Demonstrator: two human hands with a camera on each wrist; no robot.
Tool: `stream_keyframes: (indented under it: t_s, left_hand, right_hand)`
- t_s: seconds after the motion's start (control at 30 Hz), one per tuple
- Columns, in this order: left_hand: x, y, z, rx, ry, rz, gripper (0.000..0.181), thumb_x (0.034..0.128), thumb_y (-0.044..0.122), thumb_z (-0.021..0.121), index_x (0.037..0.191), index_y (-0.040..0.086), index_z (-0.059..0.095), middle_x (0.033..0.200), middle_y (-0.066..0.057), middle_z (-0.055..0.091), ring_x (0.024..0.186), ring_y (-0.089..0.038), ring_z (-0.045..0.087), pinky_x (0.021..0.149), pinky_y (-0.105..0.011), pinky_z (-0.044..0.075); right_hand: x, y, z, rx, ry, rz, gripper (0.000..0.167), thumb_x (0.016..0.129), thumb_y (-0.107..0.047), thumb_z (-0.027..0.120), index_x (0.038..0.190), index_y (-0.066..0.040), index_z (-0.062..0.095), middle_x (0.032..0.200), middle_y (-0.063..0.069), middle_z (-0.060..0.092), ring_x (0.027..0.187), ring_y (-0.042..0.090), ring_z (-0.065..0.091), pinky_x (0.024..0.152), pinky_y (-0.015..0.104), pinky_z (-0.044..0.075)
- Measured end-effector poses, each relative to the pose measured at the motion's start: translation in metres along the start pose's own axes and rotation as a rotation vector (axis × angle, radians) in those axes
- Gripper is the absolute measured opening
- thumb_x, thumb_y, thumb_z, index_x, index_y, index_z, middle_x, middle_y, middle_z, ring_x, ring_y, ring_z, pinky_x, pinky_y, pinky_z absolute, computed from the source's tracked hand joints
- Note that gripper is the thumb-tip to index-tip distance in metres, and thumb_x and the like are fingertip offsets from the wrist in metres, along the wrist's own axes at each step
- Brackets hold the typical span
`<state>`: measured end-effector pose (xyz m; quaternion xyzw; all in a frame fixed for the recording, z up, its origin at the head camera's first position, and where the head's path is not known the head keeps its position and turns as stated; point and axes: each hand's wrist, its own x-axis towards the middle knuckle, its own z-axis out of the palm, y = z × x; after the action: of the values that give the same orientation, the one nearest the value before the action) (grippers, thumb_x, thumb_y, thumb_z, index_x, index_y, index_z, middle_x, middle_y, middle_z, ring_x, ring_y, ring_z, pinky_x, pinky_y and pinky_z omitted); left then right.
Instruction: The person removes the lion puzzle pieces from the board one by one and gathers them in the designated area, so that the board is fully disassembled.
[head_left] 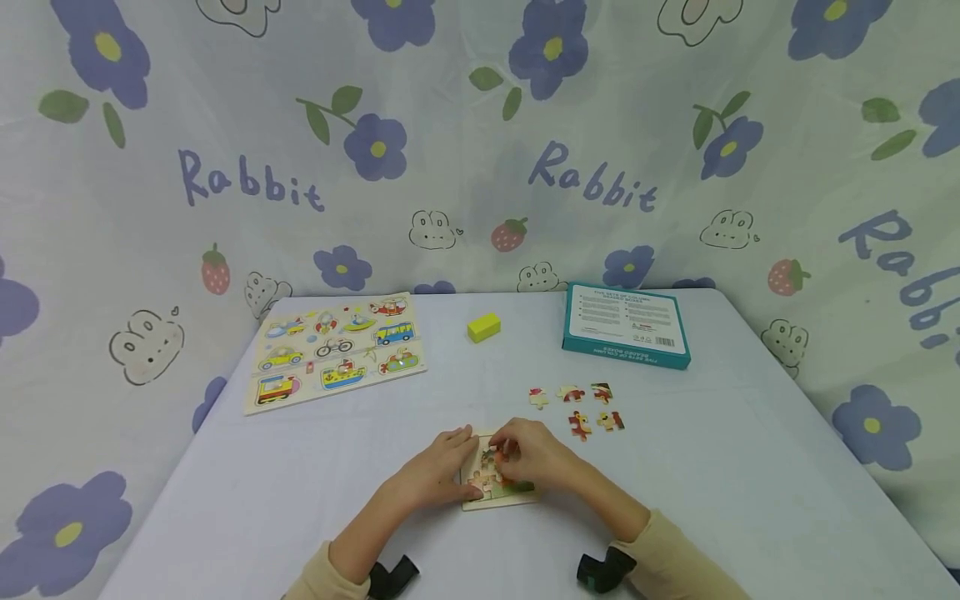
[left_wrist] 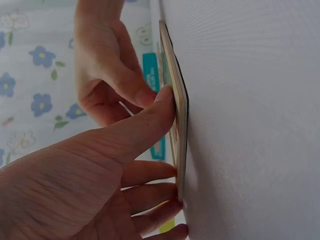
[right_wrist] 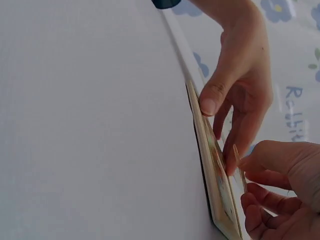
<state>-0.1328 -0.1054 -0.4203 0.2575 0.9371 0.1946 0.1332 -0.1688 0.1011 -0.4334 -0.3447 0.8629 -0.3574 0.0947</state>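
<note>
Hands are both busy at a small wooden puzzle board (head_left: 491, 503) lying flat on the bench, toward the near side. Left hand (head_left: 435, 469) has its fingers spread fairly straight along the board's left side, thumb on the near end, just resting against it. Right hand (head_left: 542, 457) is over the right side, pinching a thin puzzle piece (right_wrist: 240, 167) that shows edge-on in the right wrist view, so can't tell what's printed on it. Some pieces already lie in the board.

Tan sleeves (head_left: 675, 554) come in from the near edge, with a black wrist gadget (head_left: 606, 571) by each one.

Just past the right hand, five loose pieces (head_left: 579, 425) sit in two loose rows, three far and two near. Bench (head_left: 262, 483) itself is plain white with a fine texture up close, and it looks evenly lit. Toward the back left there's a bigger vehicle board (head_left: 311, 392) with a car, bus, bicycle and so on, set at a slant. Yellow block (head_left: 483, 327) is around back centre, teal box (head_left: 626, 327) back right, lying flat with its printed text side up.

Behind and down both sides hangs a pale curtain (head_left: 465, 183) covered in purple flowers (head_left: 375, 146), strawberries (head_left: 510, 236), doodled bunny faces (head_left: 432, 231) and "Rabbit" lettering (head_left: 592, 175).
</note>
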Motion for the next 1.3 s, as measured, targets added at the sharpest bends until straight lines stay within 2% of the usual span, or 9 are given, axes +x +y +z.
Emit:
stream_keyframes:
  t_s: [0.13, 0.27, 0.53, 0.77, 1.17, 1.3]
  left_hand:
    - [0.000, 0.000, 0.000, 0.009, 0.003, 0.006, 0.079, 0.0778, 0.041, 0.070, 0.136, -0.004, 0.040, 0.143, -0.020, 0.032, 0.130, -0.034, 0.029, 0.100, -0.045, 0.033]
    - [-0.001, 0.000, 0.000, 0.015, 0.009, 0.010, 0.079, 0.0774, 0.040, 0.070, 0.135, -0.004, 0.040, 0.142, -0.020, 0.033, 0.130, -0.035, 0.030, 0.100, -0.045, 0.033]
    - [-0.001, -0.001, 0.000, 0.010, 0.013, 0.022, 0.078, 0.0775, 0.039, 0.071, 0.134, -0.006, 0.040, 0.142, -0.021, 0.033, 0.130, -0.035, 0.030, 0.101, -0.045, 0.032]
    - [-0.001, -0.001, 0.001, 0.000, 0.004, 0.014, 0.078, 0.0779, 0.038, 0.070, 0.135, -0.005, 0.040, 0.143, -0.020, 0.032, 0.130, -0.034, 0.029, 0.101, -0.045, 0.031]
    - [-0.001, -0.001, 0.001, 0.003, 0.015, 0.036, 0.078, 0.0781, 0.037, 0.071, 0.134, -0.007, 0.040, 0.142, -0.022, 0.033, 0.130, -0.035, 0.029, 0.101, -0.046, 0.031]
    - [-0.001, 0.000, 0.000, -0.001, 0.012, 0.031, 0.078, 0.0782, 0.037, 0.070, 0.135, -0.006, 0.039, 0.143, -0.021, 0.032, 0.130, -0.035, 0.029, 0.102, -0.046, 0.031]
  right_hand:
    - [-0.005, 0.005, -0.009, 0.023, 0.026, -0.034, 0.021, 0.076, -0.008, 0.071, 0.096, -0.011, 0.067, 0.089, -0.005, 0.059, 0.076, 0.008, 0.055, 0.064, 0.019, 0.048]
    - [-0.010, 0.012, -0.018, -0.006, 0.064, -0.058, 0.020, 0.076, -0.007, 0.071, 0.095, -0.011, 0.068, 0.089, -0.006, 0.060, 0.077, 0.009, 0.055, 0.065, 0.020, 0.048]
    - [-0.021, 0.033, -0.031, -0.122, 0.137, -0.056, 0.020, 0.074, -0.007, 0.072, 0.093, -0.012, 0.068, 0.089, -0.008, 0.059, 0.078, 0.008, 0.054, 0.066, 0.023, 0.048]
    - [-0.027, 0.041, -0.035, -0.212, 0.191, -0.039, 0.016, 0.075, -0.005, 0.071, 0.091, -0.009, 0.068, 0.091, -0.002, 0.060, 0.078, 0.012, 0.054, 0.066, 0.023, 0.047]
    - [-0.029, 0.055, -0.039, -0.273, 0.204, -0.038, 0.018, 0.074, -0.003, 0.072, 0.090, -0.010, 0.068, 0.089, -0.004, 0.059, 0.078, 0.009, 0.050, 0.068, 0.024, 0.047]
    - [-0.028, 0.058, -0.039, -0.285, 0.190, -0.062, 0.018, 0.075, 0.001, 0.070, 0.091, -0.009, 0.068, 0.091, -0.003, 0.060, 0.083, 0.011, 0.051, 0.071, 0.027, 0.047]
